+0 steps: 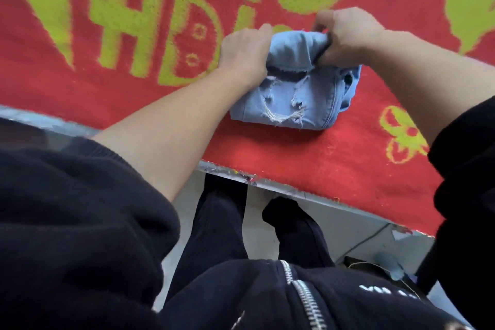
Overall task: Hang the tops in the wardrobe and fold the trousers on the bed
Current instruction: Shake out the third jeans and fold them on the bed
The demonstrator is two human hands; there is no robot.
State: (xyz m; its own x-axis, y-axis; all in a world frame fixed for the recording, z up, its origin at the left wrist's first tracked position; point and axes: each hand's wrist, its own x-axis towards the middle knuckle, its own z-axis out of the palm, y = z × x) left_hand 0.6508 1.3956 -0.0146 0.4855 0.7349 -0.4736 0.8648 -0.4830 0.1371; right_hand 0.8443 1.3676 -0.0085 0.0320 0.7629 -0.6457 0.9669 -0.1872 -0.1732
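Note:
A pair of light blue ripped jeans (292,96) lies folded into a small thick bundle on the bed, near its front edge. My left hand (245,52) grips the bundle's upper fold at its left side. At the right side of that same fold, my right hand (345,33) is clenched on the denim. The top layer is bunched up between the two hands. Frayed white threads show on the front face of the bundle.
The bed is covered by a red blanket (308,161) with yellow-green lettering and flowers. Its front edge runs diagonally across the view. Below it are my black-clad legs (222,220), a pale floor, a cable and dark items (375,270) at the lower right.

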